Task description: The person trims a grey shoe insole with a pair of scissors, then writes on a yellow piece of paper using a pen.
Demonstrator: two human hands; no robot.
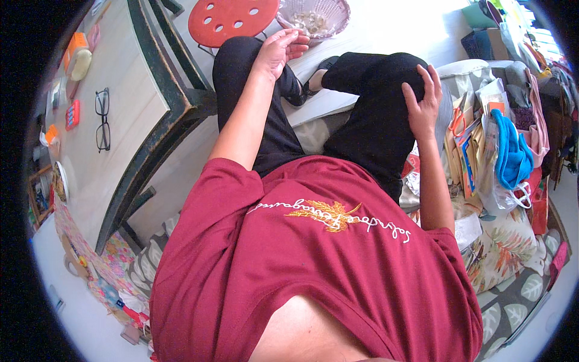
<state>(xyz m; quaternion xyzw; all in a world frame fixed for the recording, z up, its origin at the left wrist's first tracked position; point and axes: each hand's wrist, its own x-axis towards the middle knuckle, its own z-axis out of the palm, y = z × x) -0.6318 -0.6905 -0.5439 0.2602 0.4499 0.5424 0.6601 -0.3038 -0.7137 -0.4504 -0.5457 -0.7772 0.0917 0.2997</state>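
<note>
My left hand (281, 53) rests by my left knee, palm turned partly upward. Its fingers are loosely bent and apart, with nothing visible in them. Just beyond it stand a round red stool (232, 37) with holes in its seat and a pale woven basket (339, 11). The basket holds a heap of small whitish pieces too fine to name. My right hand (424, 104) lies on my right knee, its fingers spread against the black trousers (377, 78). It grips nothing. Papers and envelopes (473, 142) stand to its right, with orange-handled scissors (458, 122) among them.
On the left, a table (129, 90) with a dark worn frame carries eyeglasses (103, 119) and a small red device (73, 114). A blue cloth item (511, 151), bags and a leaf-patterned cushion (500, 253) crowd the sofa at right.
</note>
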